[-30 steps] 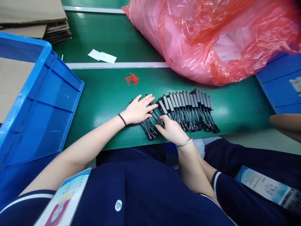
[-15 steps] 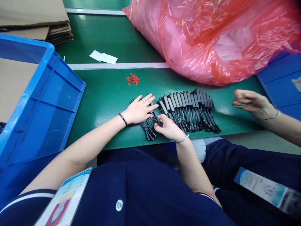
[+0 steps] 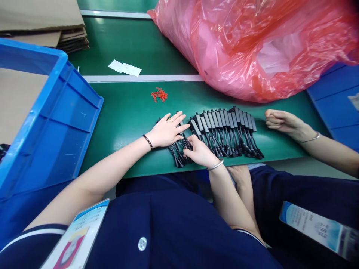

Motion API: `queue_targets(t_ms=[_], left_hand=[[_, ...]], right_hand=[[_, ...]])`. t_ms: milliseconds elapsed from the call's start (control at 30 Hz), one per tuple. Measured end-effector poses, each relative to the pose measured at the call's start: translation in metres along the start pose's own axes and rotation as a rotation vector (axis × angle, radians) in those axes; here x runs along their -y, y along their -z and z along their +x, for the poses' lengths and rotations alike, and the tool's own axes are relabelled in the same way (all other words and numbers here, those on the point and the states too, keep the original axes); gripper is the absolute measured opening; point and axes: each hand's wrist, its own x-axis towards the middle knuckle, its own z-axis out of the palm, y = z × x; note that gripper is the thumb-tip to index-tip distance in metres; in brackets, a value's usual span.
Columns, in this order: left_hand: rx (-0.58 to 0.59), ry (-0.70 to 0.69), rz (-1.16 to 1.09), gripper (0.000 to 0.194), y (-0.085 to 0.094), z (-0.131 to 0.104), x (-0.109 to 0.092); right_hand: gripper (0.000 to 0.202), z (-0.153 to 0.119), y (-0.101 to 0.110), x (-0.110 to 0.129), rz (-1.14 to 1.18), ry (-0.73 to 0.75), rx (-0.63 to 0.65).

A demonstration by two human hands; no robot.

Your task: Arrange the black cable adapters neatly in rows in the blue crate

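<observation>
My left hand (image 3: pixel 167 131) lies flat with its fingers spread over several black corded modules at the left end of a row, hiding most of them. Their black cable ends (image 3: pixel 177 158) stick out below it toward the table's front edge. Just right of it, my right hand (image 3: pixel 199 150) is closed, thumb and fingers pinching black cables (image 3: pixel 186 143). Beyond that hand, a row of black cable modules with grey flat faces (image 3: pixel 215 119) runs to the right, their cords pointing toward me. A small heap of red rings (image 3: pixel 159 95) lies behind my left hand.
A blue crate (image 3: pixel 64 112) stands at the left, flattened cardboard (image 3: pixel 42 18) behind it. White paper slips (image 3: pixel 125 68) lie on the green table (image 3: pixel 123 101). A large red plastic bag (image 3: pixel 238 56) fills the back right. A co-worker's closed hand (image 3: pixel 284 121) hovers at the right, by another blue crate (image 3: pixel 336 97).
The co-worker's closed hand has moved left toward the row, and their other hand has come into view below the table edge. My own hands have hardly moved.
</observation>
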Motion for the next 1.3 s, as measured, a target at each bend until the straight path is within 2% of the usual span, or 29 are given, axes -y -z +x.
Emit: queue_targets(t_ms=[100,233,367,467,600,700,1133,1300], left_hand=[[0.007,0.004,-0.004,0.052,0.0,0.0,0.0],[0.011,0.011,-0.009,0.053,0.001,0.0,0.0],[0.017,0.016,-0.006,0.053,0.001,0.0,-0.001],[0.011,0.019,-0.008,0.053,0.001,0.0,-0.001],[-0.01,0.015,-0.019,0.053,0.0,0.0,-0.001],[-0.025,0.016,-0.032,0.052,-0.001,0.0,0.0],[-0.01,0.03,-0.025,0.05,0.0,0.0,0.0],[0.017,0.034,-0.012,0.052,0.001,0.001,-0.001]], right_hand=[[0.028,-0.002,0.0,0.001,0.109,0.012,0.049],[0.035,-0.002,-0.003,0.002,0.164,0.026,0.052],[0.036,0.0,-0.003,0.0,0.115,0.025,0.062],[0.03,0.001,-0.002,-0.001,0.05,0.063,0.032],[0.032,0.001,0.0,-0.001,-0.039,0.061,-0.002],[0.032,0.002,0.001,0.0,-0.029,0.059,0.001],[0.033,0.006,-0.016,0.0,0.447,-0.006,0.016],[0.034,0.008,-0.018,-0.003,0.503,-0.004,0.007]])
